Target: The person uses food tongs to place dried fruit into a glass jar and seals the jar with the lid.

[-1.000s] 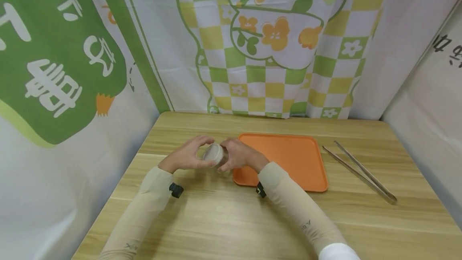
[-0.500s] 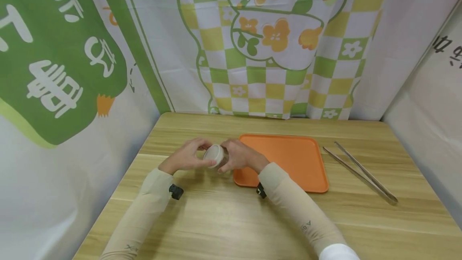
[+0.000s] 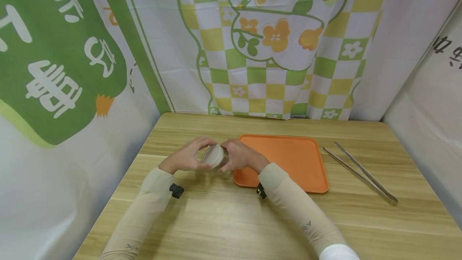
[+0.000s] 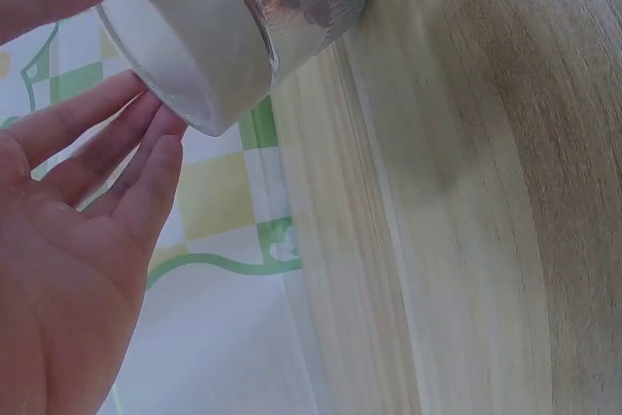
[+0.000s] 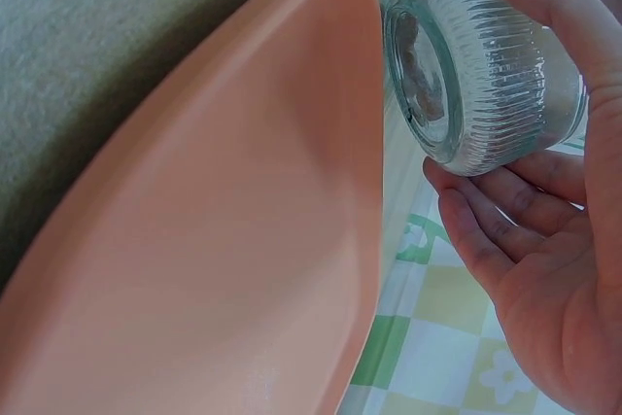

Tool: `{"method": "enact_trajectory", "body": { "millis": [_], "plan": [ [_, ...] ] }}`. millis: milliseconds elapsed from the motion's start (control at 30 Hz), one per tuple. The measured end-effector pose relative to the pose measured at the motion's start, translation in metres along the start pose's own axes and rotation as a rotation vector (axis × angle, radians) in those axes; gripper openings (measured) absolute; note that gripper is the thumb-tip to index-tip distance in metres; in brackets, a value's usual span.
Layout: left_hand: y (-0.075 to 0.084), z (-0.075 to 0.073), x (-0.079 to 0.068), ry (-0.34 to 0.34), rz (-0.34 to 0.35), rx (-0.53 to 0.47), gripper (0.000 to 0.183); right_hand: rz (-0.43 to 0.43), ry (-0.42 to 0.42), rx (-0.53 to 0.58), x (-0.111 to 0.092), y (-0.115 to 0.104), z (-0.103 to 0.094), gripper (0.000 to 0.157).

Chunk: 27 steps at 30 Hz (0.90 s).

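Note:
A ribbed clear glass jar (image 5: 496, 65) with a whitish lid (image 3: 213, 156) is held tilted just above the table, left of the orange tray (image 3: 285, 159). My right hand (image 3: 241, 155) grips the jar's glass body, thumb on one side and fingers on the other. On the lid's rim are the thumb and fingertips of my left hand (image 3: 185, 156); the left wrist view shows the palm facing the lid (image 4: 199, 26). Dark contents show dimly through the glass in the right wrist view.
Long metal tongs (image 3: 364, 175) lie spread on the wooden table (image 3: 223, 220), right of the tray. A checkered, flower-printed curtain (image 3: 263, 75) hangs along the table's back edge. Printed cloth hangs on both sides too.
The left thumb has slid from over the lid's face down to its lower edge, and the left fingers have shifted round the rim. The right hand keeps its grip on the jar, nearly still.

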<state>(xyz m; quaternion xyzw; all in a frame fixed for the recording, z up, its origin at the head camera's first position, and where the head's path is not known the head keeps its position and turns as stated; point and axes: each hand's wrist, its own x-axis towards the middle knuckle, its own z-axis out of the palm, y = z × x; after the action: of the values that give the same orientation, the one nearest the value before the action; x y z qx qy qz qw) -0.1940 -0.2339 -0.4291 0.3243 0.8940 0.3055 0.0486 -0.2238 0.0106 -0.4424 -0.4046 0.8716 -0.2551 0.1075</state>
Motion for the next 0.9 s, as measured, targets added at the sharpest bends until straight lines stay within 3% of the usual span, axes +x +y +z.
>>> {"method": "enact_trajectory", "body": {
  "millis": [400,633,900],
  "plan": [
    [0.003,0.0011,-0.0012,0.037,-0.167,-0.015,0.074,-0.029,0.008,-0.002,-0.0002,0.0002,-0.0001,0.051],
    [0.0021,0.0043,-0.0014,0.039,-0.151,-0.031,0.065,-0.02,0.006,0.0,-0.0015,-0.0008,-0.0004,0.051],
    [0.0029,0.0036,-0.0021,0.035,-0.081,-0.032,0.061,-0.009,-0.005,-0.005,-0.0008,-0.0023,-0.0013,0.055]
  ]
}}
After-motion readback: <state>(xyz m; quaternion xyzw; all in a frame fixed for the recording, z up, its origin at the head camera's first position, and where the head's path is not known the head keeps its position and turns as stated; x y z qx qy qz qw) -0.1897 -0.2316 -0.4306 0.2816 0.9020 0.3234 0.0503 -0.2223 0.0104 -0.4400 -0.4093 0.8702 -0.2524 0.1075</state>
